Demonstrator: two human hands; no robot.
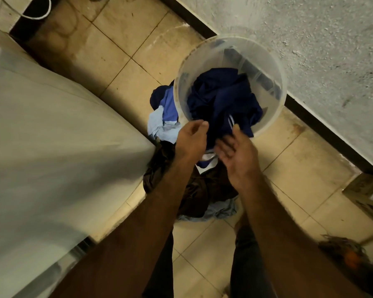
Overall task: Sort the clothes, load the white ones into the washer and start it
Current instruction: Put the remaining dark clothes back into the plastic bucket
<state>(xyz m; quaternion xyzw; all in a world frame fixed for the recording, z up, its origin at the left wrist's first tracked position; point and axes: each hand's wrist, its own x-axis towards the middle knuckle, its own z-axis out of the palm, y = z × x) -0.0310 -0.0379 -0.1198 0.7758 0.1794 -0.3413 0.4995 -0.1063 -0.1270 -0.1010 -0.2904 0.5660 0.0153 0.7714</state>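
Observation:
A translucent plastic bucket stands on the tiled floor by the wall. A navy garment lies in it and hangs over its near rim. My left hand hovers at that rim with loosely curled fingers beside the navy cloth, and I see nothing between them. My right hand is just right of it, palm up, fingers spread and blurred. Under the hands lies a floor pile: blue and light blue cloth, a dark brown garment and a small white piece. The white washer fills the left.
A rough plastered wall with a dark skirting runs along the right. A white hose loops behind the washer at the top left. A dark bundle with something orange sits at the lower right. My legs stand below the pile.

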